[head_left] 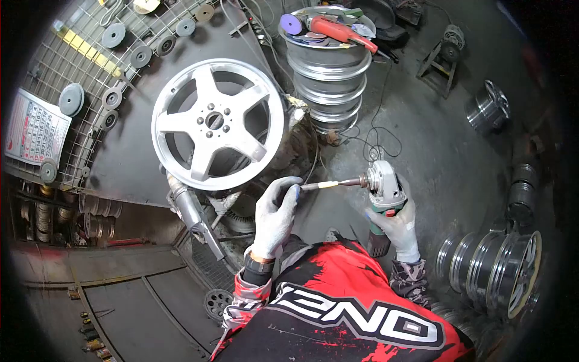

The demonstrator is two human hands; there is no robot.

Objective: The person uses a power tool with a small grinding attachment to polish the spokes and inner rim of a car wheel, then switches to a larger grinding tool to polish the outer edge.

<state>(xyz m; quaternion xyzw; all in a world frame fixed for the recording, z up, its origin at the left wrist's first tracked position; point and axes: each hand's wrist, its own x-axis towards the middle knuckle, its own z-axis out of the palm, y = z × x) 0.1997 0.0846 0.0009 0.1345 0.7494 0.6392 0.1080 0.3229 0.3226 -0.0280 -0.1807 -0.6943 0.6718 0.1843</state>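
Note:
My right hand (400, 228), in a white glove, is wrapped around the body of an angle grinder (386, 186) with a silver head and a dark green housing. A slim rod (327, 184) with a pale yellow band juts out from the grinder's spindle toward the left. At the rod's far end, my gloved left hand (277, 212) has thumb and fingers closed on the tip. The grey fingertips hide part of it. Up and left of that hand, a five-spoke silver wheel rim (205, 144) rests on a stand, face up and touched by neither hand.
Behind, stacked rims (329, 75) carry a red angle grinder (338, 29) and several discs. A wire rack (72, 42) holds grinding discs and a calendar (35, 130). More rims (482, 265) lie at right. A cable (379, 114) trails over the floor. A bench grinder (449, 51) stands farther back.

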